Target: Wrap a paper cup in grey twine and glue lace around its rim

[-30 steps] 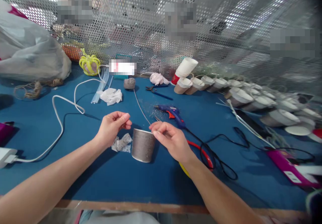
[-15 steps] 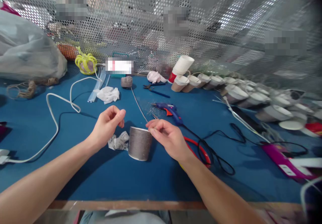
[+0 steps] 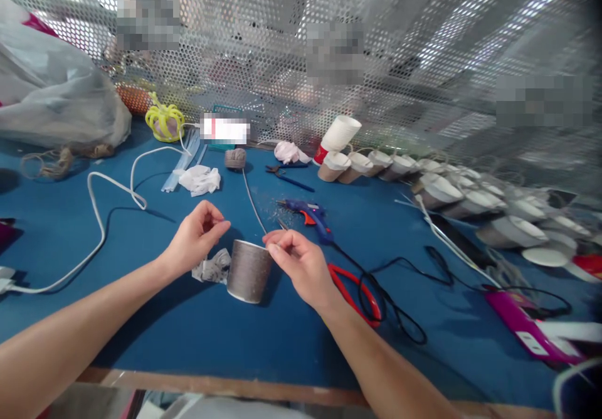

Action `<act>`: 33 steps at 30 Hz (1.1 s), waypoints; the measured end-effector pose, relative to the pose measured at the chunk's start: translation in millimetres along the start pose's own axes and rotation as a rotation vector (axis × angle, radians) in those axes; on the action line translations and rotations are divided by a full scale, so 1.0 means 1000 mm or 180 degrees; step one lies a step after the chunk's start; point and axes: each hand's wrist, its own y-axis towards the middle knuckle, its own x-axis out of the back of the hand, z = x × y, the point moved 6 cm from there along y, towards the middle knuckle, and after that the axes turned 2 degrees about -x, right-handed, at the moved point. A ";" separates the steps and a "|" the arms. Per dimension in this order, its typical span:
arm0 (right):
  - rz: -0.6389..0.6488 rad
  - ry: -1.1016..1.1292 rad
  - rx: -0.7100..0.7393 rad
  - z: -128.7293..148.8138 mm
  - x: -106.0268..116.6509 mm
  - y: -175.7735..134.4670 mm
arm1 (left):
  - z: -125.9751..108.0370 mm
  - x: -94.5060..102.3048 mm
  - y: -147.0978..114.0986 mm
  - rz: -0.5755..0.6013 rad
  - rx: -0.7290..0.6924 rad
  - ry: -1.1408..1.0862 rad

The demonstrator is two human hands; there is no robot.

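A paper cup wrapped in grey-brown cord point(image 3: 249, 273) stands on the blue table between my hands. My right hand point(image 3: 301, 262) is pinched at the right side of its rim, closed on a grey cord point(image 3: 253, 201). That cord runs back to a small ball of grey yarn point(image 3: 235, 159). My left hand point(image 3: 195, 237) hovers left of the cup with its fingers curled towards the thumb; whatever they may hold is hidden. Beneath it, a crumpled grey printed cloth or paper point(image 3: 212, 266) lies against the cup's left side.
A blue glue gun point(image 3: 310, 215) lies beyond my right hand, its black cable trailing right past red-handled scissors or pliers point(image 3: 350, 290). Blue-handled pliers point(image 3: 294, 180) lie farther back. Several wrapped cups point(image 3: 437, 190) crowd the right side near a purple power strip point(image 3: 531, 328). A white cable point(image 3: 101, 218) loops left.
The view has shifted slightly, so the cup and hands appear a little farther left. My right hand keeps its pinch at the rim, and my left hand stays curled beside the cup.
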 end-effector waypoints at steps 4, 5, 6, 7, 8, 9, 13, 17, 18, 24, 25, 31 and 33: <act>-0.0017 0.0040 -0.0062 -0.002 0.000 0.000 | -0.002 -0.003 -0.002 -0.0100 -0.0127 0.0119; -0.0020 0.0061 -0.0084 -0.002 0.000 0.001 | -0.001 -0.005 -0.003 -0.0067 -0.0040 0.0134; -0.0021 0.0090 -0.0099 -0.002 0.001 0.001 | 0.000 -0.005 -0.004 -0.0096 0.0101 0.0090; -0.0024 0.0124 -0.0114 -0.002 0.001 0.001 | 0.001 -0.005 -0.005 -0.0140 0.0250 -0.0007; -0.0032 0.0157 -0.0128 -0.002 0.001 0.002 | 0.002 -0.004 -0.005 -0.0198 0.0348 -0.0143; -0.0040 0.0179 -0.0149 -0.002 0.002 0.002 | 0.001 -0.003 -0.005 -0.0263 0.0404 -0.0276; -0.0068 0.0180 -0.0169 -0.003 0.002 0.002 | -0.001 0.001 -0.003 -0.0315 0.0461 -0.0213; -0.0104 0.0170 -0.0176 -0.005 0.000 0.002 | -0.015 0.000 -0.004 -0.0132 -0.0128 0.0341; -0.0109 0.0158 -0.0175 -0.005 -0.001 0.001 | -0.020 -0.003 -0.005 0.0009 -0.0387 0.0427; -0.0025 0.0061 0.0157 0.006 -0.006 -0.002 | -0.036 -0.026 -0.020 0.0925 -0.1177 0.0915; 0.0010 0.0037 0.0219 0.009 -0.007 -0.003 | -0.038 -0.029 -0.021 0.0996 -0.1172 0.1004; 0.0122 -0.0269 0.0546 0.025 -0.010 -0.008 | -0.055 -0.044 -0.019 0.1392 -0.0884 0.1409; 0.0140 -0.0419 0.0644 0.032 -0.009 -0.006 | -0.058 -0.047 -0.016 0.1607 -0.0709 0.1365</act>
